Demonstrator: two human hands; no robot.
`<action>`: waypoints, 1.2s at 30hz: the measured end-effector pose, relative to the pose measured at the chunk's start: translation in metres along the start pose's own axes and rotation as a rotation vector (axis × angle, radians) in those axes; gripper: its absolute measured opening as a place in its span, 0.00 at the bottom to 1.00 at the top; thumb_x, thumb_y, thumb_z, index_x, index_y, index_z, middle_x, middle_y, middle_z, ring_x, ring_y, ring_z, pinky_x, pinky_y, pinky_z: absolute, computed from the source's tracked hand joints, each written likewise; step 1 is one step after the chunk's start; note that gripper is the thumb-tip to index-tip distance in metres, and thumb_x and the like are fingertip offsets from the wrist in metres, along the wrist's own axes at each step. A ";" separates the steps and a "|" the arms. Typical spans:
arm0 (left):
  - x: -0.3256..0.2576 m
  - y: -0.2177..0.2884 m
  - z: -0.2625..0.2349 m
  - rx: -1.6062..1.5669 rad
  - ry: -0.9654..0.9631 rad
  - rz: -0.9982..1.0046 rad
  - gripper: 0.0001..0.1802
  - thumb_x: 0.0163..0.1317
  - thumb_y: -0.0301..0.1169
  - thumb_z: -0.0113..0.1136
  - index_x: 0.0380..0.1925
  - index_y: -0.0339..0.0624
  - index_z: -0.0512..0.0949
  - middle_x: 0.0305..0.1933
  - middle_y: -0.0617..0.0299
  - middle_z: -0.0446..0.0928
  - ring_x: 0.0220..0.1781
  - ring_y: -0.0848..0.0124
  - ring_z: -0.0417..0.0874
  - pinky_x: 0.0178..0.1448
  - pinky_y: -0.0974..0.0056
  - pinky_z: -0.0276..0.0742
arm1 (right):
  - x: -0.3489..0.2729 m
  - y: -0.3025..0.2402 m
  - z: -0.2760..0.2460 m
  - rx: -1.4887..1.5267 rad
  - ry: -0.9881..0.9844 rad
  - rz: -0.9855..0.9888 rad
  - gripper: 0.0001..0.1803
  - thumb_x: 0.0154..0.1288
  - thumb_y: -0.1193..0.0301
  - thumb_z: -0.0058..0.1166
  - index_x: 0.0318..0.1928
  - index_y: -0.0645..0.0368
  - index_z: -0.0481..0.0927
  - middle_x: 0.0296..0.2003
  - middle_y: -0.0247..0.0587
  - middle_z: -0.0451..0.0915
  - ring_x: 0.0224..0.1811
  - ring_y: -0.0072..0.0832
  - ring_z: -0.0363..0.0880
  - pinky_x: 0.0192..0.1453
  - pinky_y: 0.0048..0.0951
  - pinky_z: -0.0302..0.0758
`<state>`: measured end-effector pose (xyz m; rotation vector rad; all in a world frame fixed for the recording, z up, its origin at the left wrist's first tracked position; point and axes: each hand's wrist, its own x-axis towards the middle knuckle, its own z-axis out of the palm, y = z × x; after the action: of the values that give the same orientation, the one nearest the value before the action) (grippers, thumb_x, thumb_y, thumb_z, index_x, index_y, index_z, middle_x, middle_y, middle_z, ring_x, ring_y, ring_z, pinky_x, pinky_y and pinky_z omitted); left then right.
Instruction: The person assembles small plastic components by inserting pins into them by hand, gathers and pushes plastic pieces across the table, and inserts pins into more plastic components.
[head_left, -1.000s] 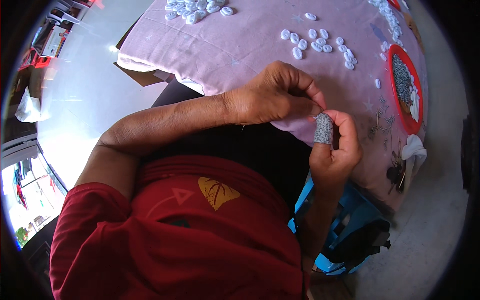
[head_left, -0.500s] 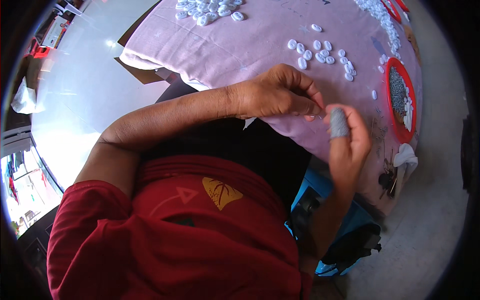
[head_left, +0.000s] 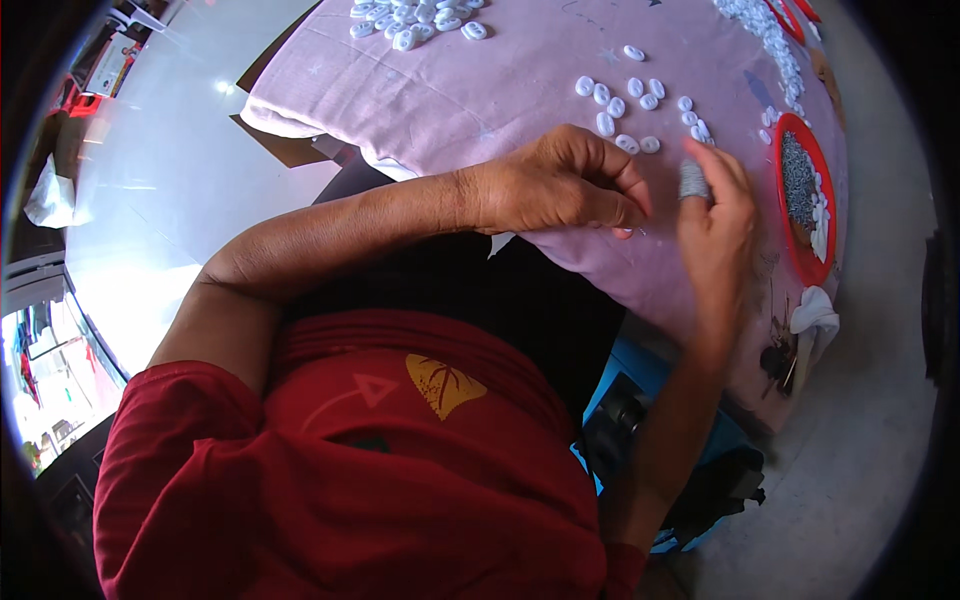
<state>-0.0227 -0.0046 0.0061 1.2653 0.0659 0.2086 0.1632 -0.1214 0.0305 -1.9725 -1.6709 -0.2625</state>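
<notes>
While pinched, pin (head_left: pixel 640 233) between hands

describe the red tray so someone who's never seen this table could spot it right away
Start from the pink cloth that covers the table, and follow it to its right-hand edge, past the person's right hand. There lies the red tray, a shallow round dish with a bright red rim, holding a grey heap of small metal parts and a few white pieces. The nearby white pieces lie loose on the cloth.
</notes>
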 end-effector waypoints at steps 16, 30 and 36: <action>0.005 -0.006 0.001 -0.001 0.063 -0.007 0.07 0.63 0.23 0.59 0.40 0.33 0.81 0.35 0.62 0.81 0.38 0.77 0.82 0.47 0.73 0.77 | 0.021 0.061 -0.002 -0.092 -0.074 0.145 0.17 0.57 0.75 0.52 0.48 0.58 0.82 0.44 0.52 0.81 0.45 0.45 0.81 0.53 0.39 0.74; 0.006 -0.010 -0.005 -0.064 0.073 0.001 0.10 0.65 0.26 0.60 0.45 0.35 0.79 0.39 0.60 0.81 0.41 0.76 0.82 0.47 0.74 0.76 | 0.000 0.013 0.000 0.005 -0.110 0.260 0.13 0.57 0.71 0.60 0.43 0.60 0.82 0.36 0.48 0.83 0.38 0.42 0.81 0.46 0.39 0.75; 0.002 -0.009 -0.005 -0.087 0.060 0.038 0.11 0.66 0.25 0.58 0.47 0.35 0.79 0.42 0.60 0.81 0.43 0.75 0.82 0.47 0.74 0.76 | -0.022 -0.010 -0.008 0.304 -0.062 0.388 0.08 0.56 0.78 0.58 0.39 0.62 0.78 0.30 0.39 0.80 0.33 0.27 0.78 0.39 0.28 0.74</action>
<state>-0.0200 -0.0024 -0.0039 1.1741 0.0831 0.2797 0.1502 -0.1434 0.0297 -2.0286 -1.2390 0.1871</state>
